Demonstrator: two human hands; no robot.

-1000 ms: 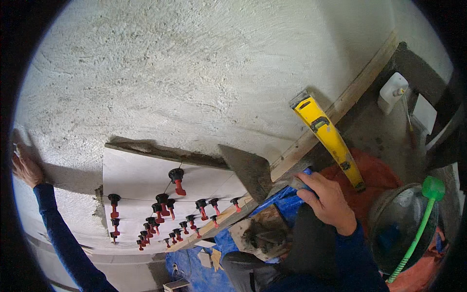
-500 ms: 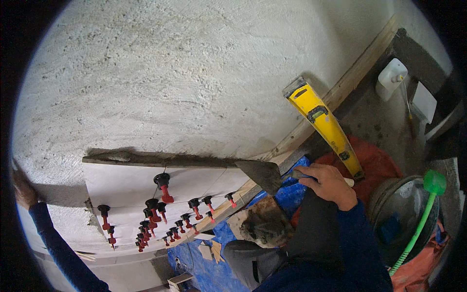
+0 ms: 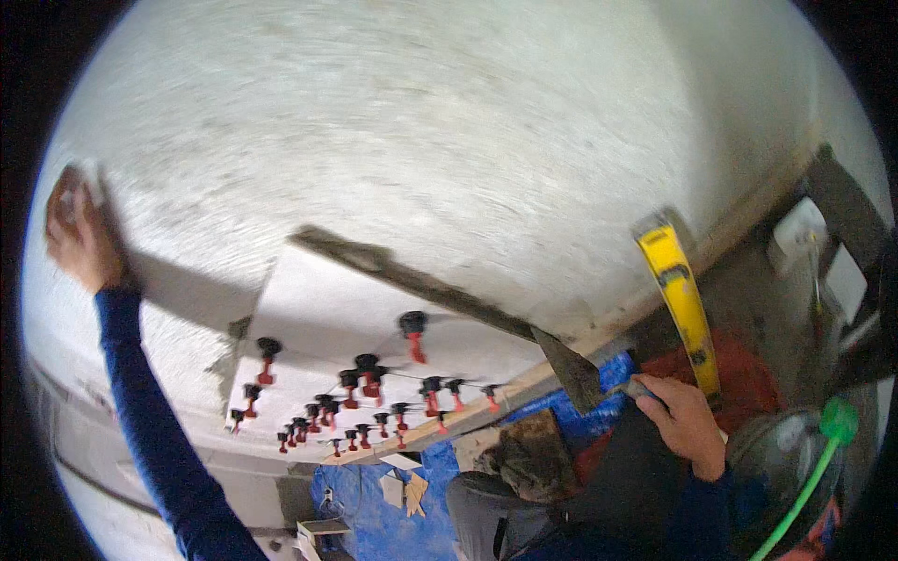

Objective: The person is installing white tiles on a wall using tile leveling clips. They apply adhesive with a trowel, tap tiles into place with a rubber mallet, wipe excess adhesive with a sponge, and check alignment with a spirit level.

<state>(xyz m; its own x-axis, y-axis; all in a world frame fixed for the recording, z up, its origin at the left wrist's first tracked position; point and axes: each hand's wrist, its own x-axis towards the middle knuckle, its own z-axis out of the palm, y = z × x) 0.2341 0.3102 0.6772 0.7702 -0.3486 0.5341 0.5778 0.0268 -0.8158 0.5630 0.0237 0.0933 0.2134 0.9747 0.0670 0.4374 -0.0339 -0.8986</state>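
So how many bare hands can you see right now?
2. The bare left hand is at far left, by the rough whitish wall, a dark blue sleeve at its wrist. The bare right hand, at lower right, grips a grey flat-bladed metal trowel. None seem hidden.

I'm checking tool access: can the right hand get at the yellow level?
Probably yes: the yellow level is close to the right hand, with nothing visible between, though that hand holds a trowel.
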